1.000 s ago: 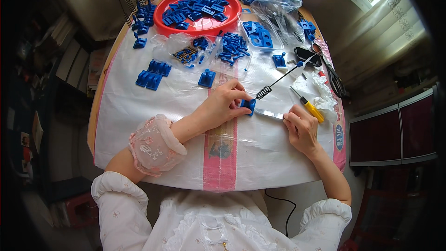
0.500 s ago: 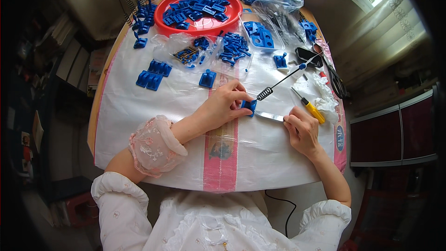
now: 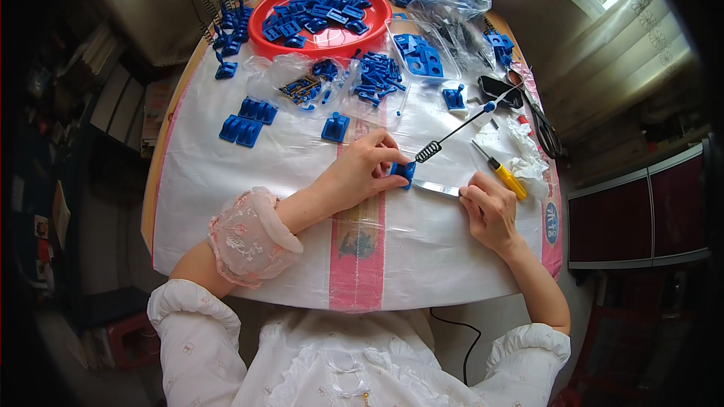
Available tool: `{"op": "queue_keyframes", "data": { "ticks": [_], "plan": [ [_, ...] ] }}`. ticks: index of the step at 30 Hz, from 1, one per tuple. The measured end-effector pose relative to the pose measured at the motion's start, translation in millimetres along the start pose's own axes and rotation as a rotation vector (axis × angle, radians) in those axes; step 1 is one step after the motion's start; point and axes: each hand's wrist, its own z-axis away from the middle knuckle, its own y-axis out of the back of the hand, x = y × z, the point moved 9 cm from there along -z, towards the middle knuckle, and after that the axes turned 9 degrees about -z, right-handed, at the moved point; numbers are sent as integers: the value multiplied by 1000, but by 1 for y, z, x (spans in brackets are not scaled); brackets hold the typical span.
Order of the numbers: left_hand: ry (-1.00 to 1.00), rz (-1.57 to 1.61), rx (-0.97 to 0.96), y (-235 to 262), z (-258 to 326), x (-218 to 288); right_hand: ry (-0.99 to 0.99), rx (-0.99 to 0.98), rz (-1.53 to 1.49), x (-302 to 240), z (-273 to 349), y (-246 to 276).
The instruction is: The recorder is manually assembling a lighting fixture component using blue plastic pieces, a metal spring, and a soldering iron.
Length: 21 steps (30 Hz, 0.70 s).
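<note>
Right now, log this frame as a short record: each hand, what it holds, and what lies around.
left hand: pins a small blue plastic part to the table cover
right hand: grips a metal blade, tip at the part
spring rod: rises from the part
nearby: yellow-handled screwdriver, scissors
far edge: red tray of blue parts

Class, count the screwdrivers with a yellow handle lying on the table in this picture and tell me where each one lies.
1. The yellow-handled screwdriver lies on the table just beyond the right hand, beside crumpled white paper. Others may be hidden under the bags.
</note>
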Motion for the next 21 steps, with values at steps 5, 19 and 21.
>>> {"op": "queue_keyframes", "data": {
  "ticks": [5, 19, 21],
  "plan": [
    [-2, -6, 6, 1, 0, 0, -16, 24, 34, 1, -1, -1],
    [-21, -5, 18, 1, 0, 1, -18, 10, 8, 1, 1, 0],
    [-19, 4, 19, 1, 0, 2, -13, 0, -5, 1, 0, 0]
  ]
}}
